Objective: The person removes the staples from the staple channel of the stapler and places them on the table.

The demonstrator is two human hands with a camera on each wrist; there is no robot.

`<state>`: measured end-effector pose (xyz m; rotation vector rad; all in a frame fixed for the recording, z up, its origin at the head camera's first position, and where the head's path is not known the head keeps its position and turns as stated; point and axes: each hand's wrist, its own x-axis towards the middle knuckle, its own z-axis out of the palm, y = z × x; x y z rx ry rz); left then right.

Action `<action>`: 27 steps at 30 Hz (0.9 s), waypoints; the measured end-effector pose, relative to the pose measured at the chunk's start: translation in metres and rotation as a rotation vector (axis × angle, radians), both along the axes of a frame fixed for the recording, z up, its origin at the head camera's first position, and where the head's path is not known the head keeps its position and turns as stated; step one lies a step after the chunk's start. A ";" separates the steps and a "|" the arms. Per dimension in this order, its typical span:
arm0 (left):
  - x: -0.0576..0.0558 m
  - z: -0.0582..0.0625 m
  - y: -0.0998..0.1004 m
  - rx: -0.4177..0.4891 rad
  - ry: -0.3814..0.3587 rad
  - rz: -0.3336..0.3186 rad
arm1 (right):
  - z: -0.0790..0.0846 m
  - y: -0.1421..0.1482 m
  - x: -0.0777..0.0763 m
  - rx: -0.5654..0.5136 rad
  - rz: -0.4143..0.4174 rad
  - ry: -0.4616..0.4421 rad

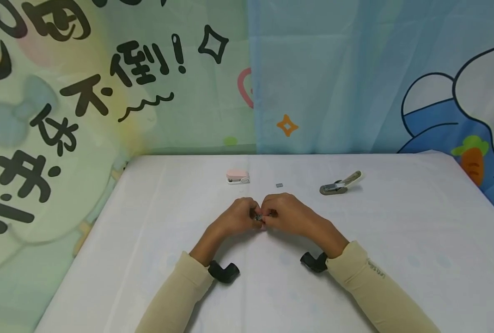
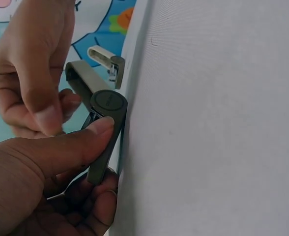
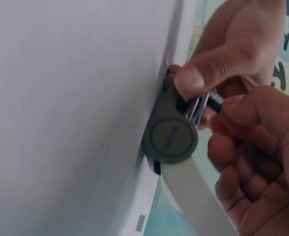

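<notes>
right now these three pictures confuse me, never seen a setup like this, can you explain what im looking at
There is no machine: these are a person's bare hands. The wide picture comes from a camera on the head, looking forward and down; the two close ones come from cameras on the left and right wrists. The left hand holds a dark, opened stapler; the right hand pinches a small metallic part at it, too hidden to name. On the white table lie a pink mini stapler, a small grey strip, perhaps staples, and another opened stapler.
</notes>
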<state>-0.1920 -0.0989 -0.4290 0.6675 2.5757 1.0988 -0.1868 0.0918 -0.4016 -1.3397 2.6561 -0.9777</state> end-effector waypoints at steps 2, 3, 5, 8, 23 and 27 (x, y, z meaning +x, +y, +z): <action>-0.001 0.000 -0.001 0.001 -0.008 -0.006 | 0.001 0.004 -0.002 -0.042 -0.006 -0.035; -0.001 0.000 -0.001 0.001 -0.013 -0.008 | 0.001 0.005 -0.004 -0.064 -0.010 -0.048; -0.001 0.001 -0.002 0.005 -0.016 -0.014 | 0.001 0.009 -0.007 -0.111 -0.021 -0.070; -0.001 0.002 -0.002 0.006 -0.014 -0.018 | 0.001 0.015 -0.012 -0.186 -0.054 -0.091; -0.003 0.002 0.002 -0.007 -0.039 -0.042 | -0.014 0.049 -0.038 -0.286 -0.325 -0.331; -0.003 0.001 0.000 -0.016 -0.033 -0.022 | -0.013 0.050 -0.048 -0.247 -0.387 -0.406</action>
